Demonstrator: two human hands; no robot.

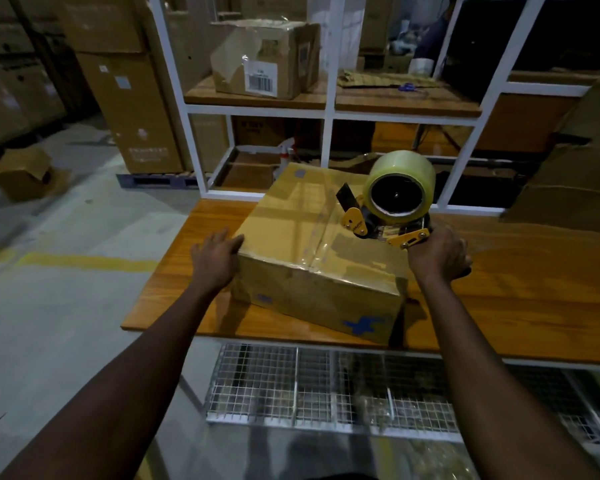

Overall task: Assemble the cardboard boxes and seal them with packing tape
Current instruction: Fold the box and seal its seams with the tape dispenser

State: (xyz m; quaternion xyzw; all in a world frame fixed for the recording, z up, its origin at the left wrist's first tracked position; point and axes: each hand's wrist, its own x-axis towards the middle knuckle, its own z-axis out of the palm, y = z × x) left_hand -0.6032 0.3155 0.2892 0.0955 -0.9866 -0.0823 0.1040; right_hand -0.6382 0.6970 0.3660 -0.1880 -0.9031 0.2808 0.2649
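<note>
Steadying the closed cardboard box (312,251) on the wooden table (520,289), the left hand (217,259) presses flat against its left side; the right hand (439,254) grips the tape dispenser (392,202) at the box's right edge, its taped centre seam running near-to-far just left.

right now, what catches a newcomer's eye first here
The yellow tape dispenser with its clear roll, held by the right hand at the top right edge of the cardboard box. The box sits on the wooden table, tape along its top seam, the left hand flat against its left side.
</note>
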